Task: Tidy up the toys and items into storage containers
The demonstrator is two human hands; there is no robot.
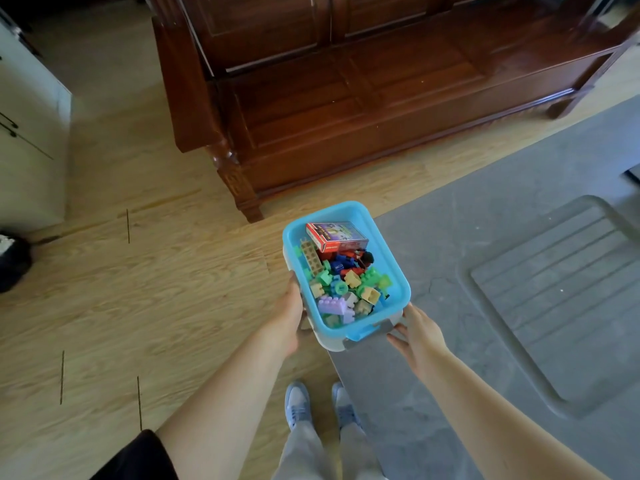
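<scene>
head view: both hands, left hand (289, 315) and right hand (417, 332), grip blue bin (394, 271) holding building blocks (346, 289) and red box (337, 235).

Glossy blue plastic bin (346, 216); varnished dark wood bench (363, 109); matt grey stone slab (485, 237).

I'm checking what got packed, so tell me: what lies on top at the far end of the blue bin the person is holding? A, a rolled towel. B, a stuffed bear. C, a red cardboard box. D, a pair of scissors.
C: a red cardboard box lies at the far end of the blue bin, above the plastic building blocks.
</scene>
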